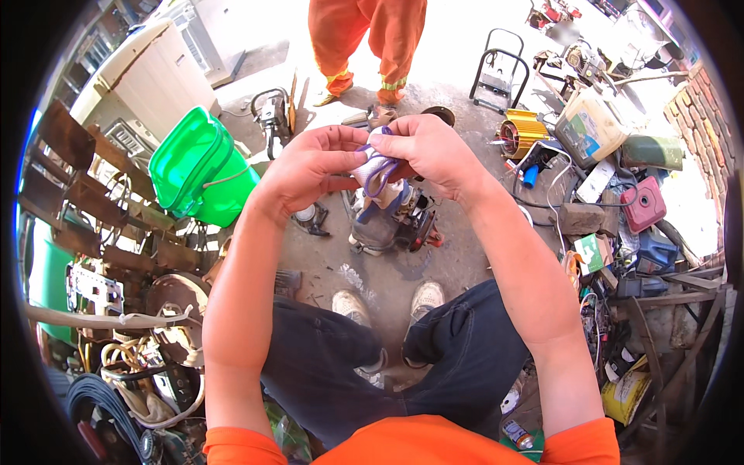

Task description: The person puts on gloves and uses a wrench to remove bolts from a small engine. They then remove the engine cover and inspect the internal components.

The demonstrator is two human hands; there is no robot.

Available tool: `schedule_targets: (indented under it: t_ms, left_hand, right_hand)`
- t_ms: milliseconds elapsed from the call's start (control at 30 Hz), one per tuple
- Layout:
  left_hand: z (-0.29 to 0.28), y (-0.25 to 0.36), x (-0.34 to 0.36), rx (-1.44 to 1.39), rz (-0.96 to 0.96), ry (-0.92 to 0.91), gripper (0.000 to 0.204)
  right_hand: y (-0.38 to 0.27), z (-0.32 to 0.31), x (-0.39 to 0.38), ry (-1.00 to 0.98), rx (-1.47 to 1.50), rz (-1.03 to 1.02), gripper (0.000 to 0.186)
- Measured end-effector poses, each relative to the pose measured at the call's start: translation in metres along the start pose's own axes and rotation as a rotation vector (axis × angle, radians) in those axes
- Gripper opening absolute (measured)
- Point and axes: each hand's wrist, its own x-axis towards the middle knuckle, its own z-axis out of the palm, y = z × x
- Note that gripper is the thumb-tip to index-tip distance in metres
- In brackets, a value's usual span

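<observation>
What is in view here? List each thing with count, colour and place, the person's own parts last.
purple-and-white cloth piece: one, held between both hands, centre
small engine: one, grey and dark, on the ground below the hands
green bucket: one, on its side, left
chainsaw: one, grey, on the ground behind the bucket
gold finned part: one, upper right
red tank: one, right
yellow can: one, lower right
other person's legs: orange trousers, top centre
left hand: fingers on the cloth piece
right hand: fingers pinching the cloth piece
</observation>
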Motion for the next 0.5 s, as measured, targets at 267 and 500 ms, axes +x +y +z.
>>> schedule_targets:
  t_ms: [267,500]
  left_hand:
    - [0.023,0.009,0.005,0.460,0.125,0.197,0.036]
    - [-0.001,-0.026,0.037,1.196,0.514,0.432,0.016]
  right_hand:
    - [-0.017,0.024,-0.006,0.314,-0.718,-0.431,0.038]
    - [-0.008,0.032,0.004,0.479,-1.221,-0.732,0.034]
